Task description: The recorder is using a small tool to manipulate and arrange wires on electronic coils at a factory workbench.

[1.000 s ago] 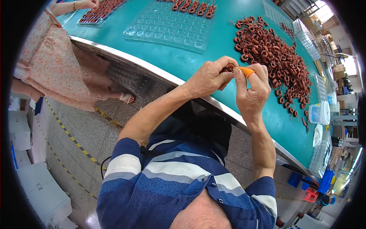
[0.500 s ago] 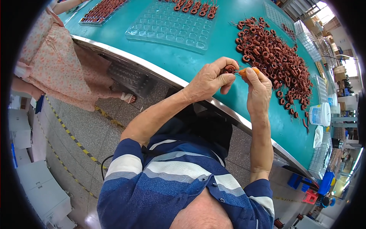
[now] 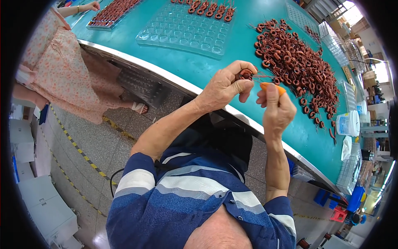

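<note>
My left hand [image 3: 226, 85] pinches a small copper-wound ring coil [image 3: 246, 74] between thumb and fingers, its thin wire leads sticking out to the right. My right hand [image 3: 277, 110] holds an orange-handled tool [image 3: 271, 87] whose tip meets those leads. Both hands hover over the near edge of the teal table [image 3: 195, 68]. A large heap of the same brown ring coils [image 3: 296, 62] lies just beyond the hands.
A clear plastic cell tray [image 3: 184, 29] with a row of coils sits at the far left of the table, another filled tray [image 3: 112, 12] beyond it. A person in a floral dress [image 3: 54, 70] stands at the left. A white tub [image 3: 347, 123] stands on the right.
My right hand has drawn slightly back and down from the coil, and the left hand has turned the coil a little; both stay over the table's edge.
</note>
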### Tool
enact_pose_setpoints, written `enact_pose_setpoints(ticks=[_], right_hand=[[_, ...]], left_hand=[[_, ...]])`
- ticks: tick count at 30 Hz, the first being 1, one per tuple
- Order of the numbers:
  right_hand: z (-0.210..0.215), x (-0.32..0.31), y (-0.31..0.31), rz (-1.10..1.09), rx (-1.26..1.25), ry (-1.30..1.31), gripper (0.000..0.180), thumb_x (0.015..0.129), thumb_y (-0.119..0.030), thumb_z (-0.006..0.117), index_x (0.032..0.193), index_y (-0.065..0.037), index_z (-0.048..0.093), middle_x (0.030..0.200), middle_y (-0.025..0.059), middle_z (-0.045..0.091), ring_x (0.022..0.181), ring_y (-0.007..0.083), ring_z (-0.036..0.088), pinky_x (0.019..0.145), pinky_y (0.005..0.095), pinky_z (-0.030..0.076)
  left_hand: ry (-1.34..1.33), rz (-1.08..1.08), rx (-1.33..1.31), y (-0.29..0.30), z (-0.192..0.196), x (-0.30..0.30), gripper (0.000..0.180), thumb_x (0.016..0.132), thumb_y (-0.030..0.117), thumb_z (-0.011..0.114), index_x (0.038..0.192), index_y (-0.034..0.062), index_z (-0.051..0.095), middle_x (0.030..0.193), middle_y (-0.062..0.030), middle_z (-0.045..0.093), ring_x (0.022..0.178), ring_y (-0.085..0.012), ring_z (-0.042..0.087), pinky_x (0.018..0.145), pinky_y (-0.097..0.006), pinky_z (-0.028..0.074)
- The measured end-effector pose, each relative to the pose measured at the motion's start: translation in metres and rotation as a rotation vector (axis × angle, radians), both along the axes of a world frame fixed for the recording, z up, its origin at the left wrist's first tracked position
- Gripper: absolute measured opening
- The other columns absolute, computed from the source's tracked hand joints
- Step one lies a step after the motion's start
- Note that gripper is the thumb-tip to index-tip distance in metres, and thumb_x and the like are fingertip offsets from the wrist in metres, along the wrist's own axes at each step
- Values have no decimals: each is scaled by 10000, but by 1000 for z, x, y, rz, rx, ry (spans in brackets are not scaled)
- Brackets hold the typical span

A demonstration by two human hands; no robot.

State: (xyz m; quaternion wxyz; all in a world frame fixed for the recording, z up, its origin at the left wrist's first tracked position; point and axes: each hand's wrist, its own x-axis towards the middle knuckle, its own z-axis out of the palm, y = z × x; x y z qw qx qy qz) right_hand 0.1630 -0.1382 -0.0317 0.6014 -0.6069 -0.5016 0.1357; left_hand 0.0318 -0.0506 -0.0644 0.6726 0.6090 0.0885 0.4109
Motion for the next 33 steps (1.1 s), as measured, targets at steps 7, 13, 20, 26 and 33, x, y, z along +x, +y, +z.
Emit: enact_pose_setpoints(ticks=[7, 13, 20, 26, 33], right_hand=[[-13, 23, 12, 199, -22, 226, 312, 917, -250, 642, 1060, 25, 620, 790, 55, 632, 637, 82, 569, 556, 209, 442], [-17, 19, 15, 266, 47, 41, 330, 880, -189, 691, 1130, 9, 607, 909, 61, 653, 729, 90, 619, 616, 206, 482], [-3, 24, 13, 350, -185, 421, 209, 898, -192, 669, 904, 16, 653, 651, 32, 612, 512, 83, 562, 441, 193, 388], [-14, 24, 19, 275, -226, 393, 241, 889, -200, 680, 944, 30, 632, 672, 59, 623, 509, 88, 567, 432, 191, 399], [-20, 22, 6, 118, -197, 360, 382, 889, -341, 672, 955, 30, 603, 691, 66, 620, 521, 86, 569, 442, 188, 399]], left_hand=[[-79, -48, -145, 7, -2, -8, 313, 965, 205, 550, 1182, 0, 455, 763, -59, 535, 623, -137, 566, 571, -247, 462], [46, -96, -196, 9, -6, -11, 386, 997, 396, 447, 1059, 23, 525, 630, -44, 519, 535, -119, 533, 527, -238, 440], [83, 66, -38, 2, 0, -5, 249, 988, 270, 513, 961, 31, 579, 575, 0, 498, 487, -73, 474, 458, -233, 388], [239, 308, 56, -12, 1, -3, 155, 951, 173, 569, 983, 21, 572, 576, -4, 492, 502, -60, 454, 461, -249, 381], [193, 305, -135, -8, -3, 3, 144, 967, 177, 532, 1011, 41, 542, 571, -8, 516, 460, -61, 470, 428, -230, 372]])
